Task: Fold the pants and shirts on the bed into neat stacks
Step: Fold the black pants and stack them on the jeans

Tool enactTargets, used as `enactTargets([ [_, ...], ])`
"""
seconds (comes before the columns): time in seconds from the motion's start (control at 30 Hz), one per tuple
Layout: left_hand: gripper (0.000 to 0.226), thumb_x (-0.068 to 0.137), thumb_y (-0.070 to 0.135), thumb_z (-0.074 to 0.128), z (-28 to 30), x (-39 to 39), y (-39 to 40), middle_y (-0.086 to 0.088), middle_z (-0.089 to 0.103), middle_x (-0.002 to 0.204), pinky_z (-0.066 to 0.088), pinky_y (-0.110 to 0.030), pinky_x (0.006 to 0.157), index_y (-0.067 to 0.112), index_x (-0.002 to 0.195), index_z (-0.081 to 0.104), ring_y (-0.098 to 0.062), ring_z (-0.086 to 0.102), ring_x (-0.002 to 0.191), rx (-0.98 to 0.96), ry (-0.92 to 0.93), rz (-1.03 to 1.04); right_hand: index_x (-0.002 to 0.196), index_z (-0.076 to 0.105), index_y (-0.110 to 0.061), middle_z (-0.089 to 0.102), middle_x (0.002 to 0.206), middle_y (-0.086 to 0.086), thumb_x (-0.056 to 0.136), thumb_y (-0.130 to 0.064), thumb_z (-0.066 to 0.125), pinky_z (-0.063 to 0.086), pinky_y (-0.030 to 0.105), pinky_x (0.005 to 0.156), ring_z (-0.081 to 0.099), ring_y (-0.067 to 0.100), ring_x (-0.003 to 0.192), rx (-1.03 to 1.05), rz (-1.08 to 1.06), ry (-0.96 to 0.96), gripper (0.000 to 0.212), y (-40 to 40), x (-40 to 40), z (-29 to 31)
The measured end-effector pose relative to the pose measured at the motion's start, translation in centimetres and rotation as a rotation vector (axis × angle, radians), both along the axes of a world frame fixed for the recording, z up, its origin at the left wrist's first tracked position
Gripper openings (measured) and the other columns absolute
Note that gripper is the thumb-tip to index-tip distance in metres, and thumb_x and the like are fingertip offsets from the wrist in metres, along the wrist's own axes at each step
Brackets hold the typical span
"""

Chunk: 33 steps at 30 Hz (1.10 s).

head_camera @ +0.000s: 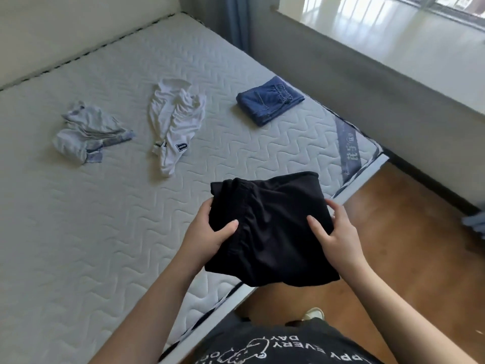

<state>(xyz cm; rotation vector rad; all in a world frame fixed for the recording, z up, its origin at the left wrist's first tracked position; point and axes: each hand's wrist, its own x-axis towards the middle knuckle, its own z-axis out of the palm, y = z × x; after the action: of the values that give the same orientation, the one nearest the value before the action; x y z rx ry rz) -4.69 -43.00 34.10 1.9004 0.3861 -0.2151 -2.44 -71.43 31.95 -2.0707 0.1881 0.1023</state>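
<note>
A folded black garment (273,227) is held in the air above the near right edge of the bed (78,232). My left hand (210,232) grips its left side, thumb on top. My right hand (338,232) grips its right side the same way. A folded pair of blue jeans (267,103) lies near the bed's far right edge. A crumpled white garment with a dark emblem (175,124) lies in the middle of the mattress. Left of it sits a bunched pale shirt with blue trim (86,132).
The quilted mattress has a headboard (65,27) at the far side. A wooden floor (406,232) runs along the right, under a low grey wall with a window ledge (393,48). A blue curtain (236,19) hangs at the far corner.
</note>
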Motion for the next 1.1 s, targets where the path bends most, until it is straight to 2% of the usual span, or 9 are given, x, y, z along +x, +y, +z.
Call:
enactTargets([
  [0.1,0.065,0.065,0.056,0.073,0.5,2.5,-6.0,0.029,0.062,0.114,0.05,-0.031,0.097,0.052,0.123,0.046,0.008,0.061,0.105,-0.05,-0.003,-0.058,0.123,0.046,-0.045,0.063,0.094,-0.037,0.089,-0.038,0.068,0.037,-0.004,0.073,0.057,-0.02,0.092,0.015,-0.089,-0.038,0.041,-6.1,-0.2,0.8],
  [0.27,0.066,0.067,0.053,0.075,1.5,5.4,-16.2,0.028,0.063,0.116,0.05,-0.035,0.1,0.049,0.127,0.048,0.005,0.061,0.108,-0.057,-0.027,-0.184,0.126,0.047,-0.042,0.064,0.11,-0.021,0.088,-0.04,0.067,0.039,0.008,0.08,0.06,0.004,0.104,0.026,-0.208,-0.039,0.043,-15.9,-0.7,1.5],
  [0.43,0.056,0.069,0.052,0.076,2.2,7.5,-24.2,0.028,0.064,0.114,0.051,-0.038,0.098,0.058,0.118,0.049,0.001,0.063,0.107,-0.078,-0.03,-0.26,0.127,0.048,-0.039,0.064,0.115,-0.017,0.089,-0.038,0.068,0.039,0.007,0.083,0.061,0.004,0.108,0.046,-0.289,-0.051,0.043,-23.9,-0.4,2.6],
  [0.53,0.057,0.069,0.051,0.076,2.7,8.7,-27.3,0.027,0.065,0.114,0.052,-0.036,0.097,0.057,0.118,0.05,0.002,0.064,0.106,-0.091,-0.023,-0.291,0.125,0.049,-0.04,0.064,0.118,-0.015,0.088,-0.036,0.069,0.038,-0.002,0.08,0.06,0.0,0.107,0.071,-0.333,-0.05,0.041,-26.8,0.1,2.9],
  [0.63,0.057,0.067,0.051,0.077,2.7,10.4,-29.2,0.024,0.066,0.114,0.053,-0.037,0.096,0.055,0.117,0.051,-0.001,0.065,0.106,-0.099,-0.002,-0.304,0.126,0.05,-0.037,0.065,0.121,-0.012,0.088,-0.035,0.069,0.037,-0.005,0.081,0.059,-0.002,0.108,0.097,-0.354,-0.051,0.042,-28.8,1.0,2.8],
  [0.77,0.053,0.065,0.053,0.076,2.2,13.5,-31.3,0.024,0.067,0.112,0.053,-0.036,0.094,0.059,0.112,0.052,0.0,0.065,0.103,-0.086,0.036,-0.32,0.127,0.05,-0.035,0.064,0.122,-0.012,0.089,-0.034,0.069,0.038,-0.003,0.083,0.06,0.001,0.11,0.106,-0.377,-0.037,0.043,-30.7,3.3,2.0],
  [0.97,0.053,0.066,0.049,0.076,0.3,20.4,-35.5,0.014,0.071,0.11,0.053,-0.043,0.096,0.046,0.116,0.058,-0.009,0.068,0.103,-0.128,0.069,-0.351,0.13,0.049,-0.035,0.063,0.123,-0.015,0.089,-0.037,0.067,0.036,-0.003,0.083,0.058,0.001,0.112,0.051,-0.386,0.016,0.045,-34.6,8.3,0.9],
  [1.1,0.057,0.066,0.047,0.076,-0.4,25.8,-39.6,0.009,0.071,0.113,0.052,-0.046,0.097,0.041,0.12,0.059,-0.012,0.068,0.104,-0.163,0.073,-0.396,0.129,0.049,-0.036,0.063,0.121,-0.016,0.089,-0.041,0.066,0.039,0.006,0.085,0.059,0.002,0.11,0.015,-0.484,0.035,0.044,-38.4,12.2,1.7],
])
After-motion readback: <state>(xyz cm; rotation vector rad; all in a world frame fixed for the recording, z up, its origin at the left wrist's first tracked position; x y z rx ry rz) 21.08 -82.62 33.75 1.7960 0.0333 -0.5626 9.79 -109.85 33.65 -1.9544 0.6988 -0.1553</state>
